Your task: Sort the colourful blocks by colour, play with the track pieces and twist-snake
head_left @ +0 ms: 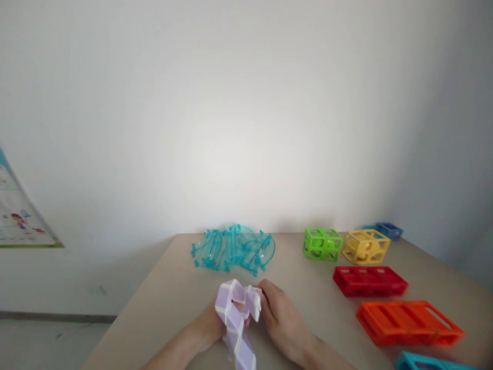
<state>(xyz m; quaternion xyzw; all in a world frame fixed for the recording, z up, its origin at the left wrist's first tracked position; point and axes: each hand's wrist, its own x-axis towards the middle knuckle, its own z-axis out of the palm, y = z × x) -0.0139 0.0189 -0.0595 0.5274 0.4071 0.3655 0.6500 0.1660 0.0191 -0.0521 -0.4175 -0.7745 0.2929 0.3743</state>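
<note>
The curled left hand [211, 322] is gripping a lilac-and-white segmented plastic chain [234, 319], apparently steadying it while the right hand [284, 319] is pinching its folded end.

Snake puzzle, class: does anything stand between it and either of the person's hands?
Nothing visible does: the left hand holds the snake puzzle, and the right hand is at its folded end. The teal pieces lie beyond, the red frame off to the right.
</note>
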